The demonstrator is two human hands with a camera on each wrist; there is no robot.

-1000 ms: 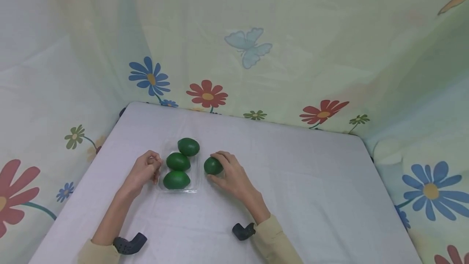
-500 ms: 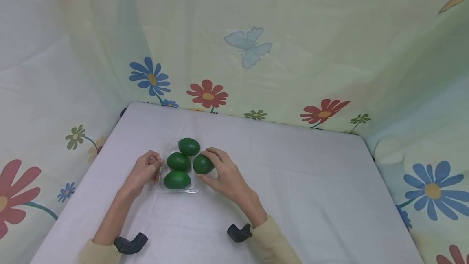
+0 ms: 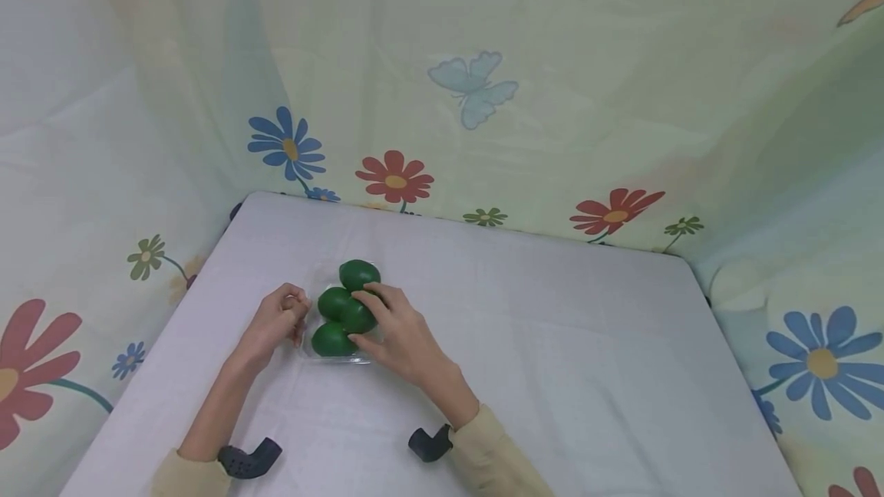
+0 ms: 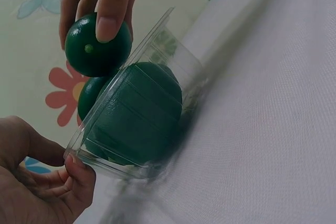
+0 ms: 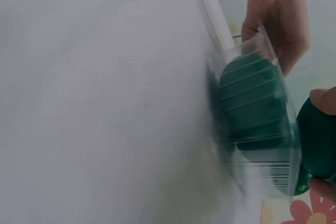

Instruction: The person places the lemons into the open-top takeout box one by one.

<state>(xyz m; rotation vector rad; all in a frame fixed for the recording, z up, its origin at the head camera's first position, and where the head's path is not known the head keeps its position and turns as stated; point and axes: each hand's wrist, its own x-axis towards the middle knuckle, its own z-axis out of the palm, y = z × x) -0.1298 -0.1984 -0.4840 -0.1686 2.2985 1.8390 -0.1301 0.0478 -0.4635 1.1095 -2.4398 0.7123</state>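
A clear plastic box (image 3: 337, 360) stands on the table with three green limes inside: one at the back (image 3: 359, 274), a middle lime (image 3: 331, 302) and a front lime (image 3: 331, 340). My left hand (image 3: 275, 326) pinches the box's left rim between thumb and fingers, which shows closely in the left wrist view. Thumb and fingers of my right hand (image 3: 400, 334) grip a fourth lime (image 4: 79, 59) above the rim, over the middle of the box. In the head view this lime partly covers the middle one. The right wrist view has it at the right edge, beside the box wall (image 5: 262, 177).
A white cloth covers the table (image 3: 552, 343). Behind and at both sides hangs a curtain (image 3: 539, 83) printed with flowers and a butterfly. Dark curved devices sit at the left wrist (image 3: 250, 459) and the right wrist (image 3: 430, 445).
My right hand has carried its lime leftward from the table beside the box to over the middle of it. My left hand has stayed at the left rim.
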